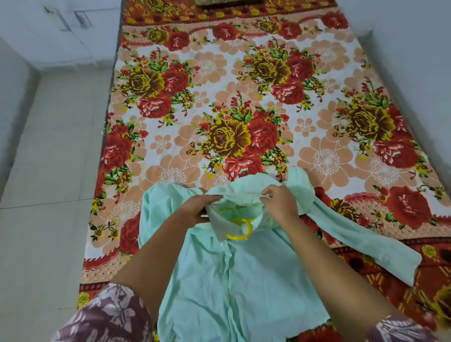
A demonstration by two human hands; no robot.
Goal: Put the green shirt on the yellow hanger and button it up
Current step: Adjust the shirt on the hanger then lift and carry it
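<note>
A pale green shirt [234, 280] lies front-up on the flowered bed, its button placket running down the middle and closed below the collar. The hook of a yellow hanger [240, 233] pokes out at the neck; the hanger's body is hidden inside the shirt. My left hand [199, 211] pinches the left side of the collar. My right hand [280, 202] grips the collar's right side, and between them the collar fabric is pulled up and open. One sleeve [361, 244] stretches out to the right.
The bed is covered by a red, yellow and peach floral sheet [244, 97]. Pale floor tiles [48, 171] run along the left of the bed, and a white wall [415, 61] borders its right. A woven object [219, 2] lies at the bed's far end.
</note>
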